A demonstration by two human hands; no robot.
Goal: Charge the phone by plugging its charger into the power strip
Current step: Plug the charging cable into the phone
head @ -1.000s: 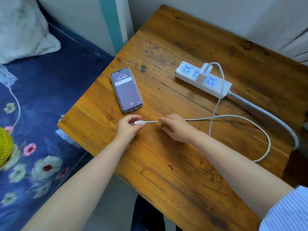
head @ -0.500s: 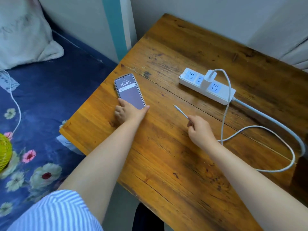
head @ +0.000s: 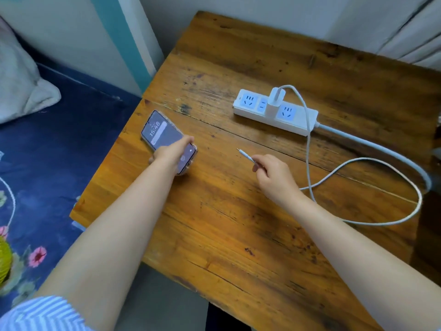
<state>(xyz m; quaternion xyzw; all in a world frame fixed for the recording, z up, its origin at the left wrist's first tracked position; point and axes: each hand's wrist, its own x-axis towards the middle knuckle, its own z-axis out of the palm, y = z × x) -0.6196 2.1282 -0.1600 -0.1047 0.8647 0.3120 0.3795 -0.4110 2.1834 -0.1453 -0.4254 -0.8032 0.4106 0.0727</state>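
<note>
A phone with its screen lit, showing 15:48, is tilted up off the wooden table; my left hand grips its near end. My right hand pinches the white charging cable just behind its connector tip, which points toward the phone, a gap apart. The white charger plug sits in the white power strip at the back of the table, and the cable loops over the table to the right.
The strip's thick white cord runs off the right edge. A bed with a dark blue floral sheet and a pale pillow lies left of the table. A wall and curtain stand behind.
My left hand let go of the cable tip, went to the phone, then gripped and lifted its near end. My right hand kept the cable and moved right.
</note>
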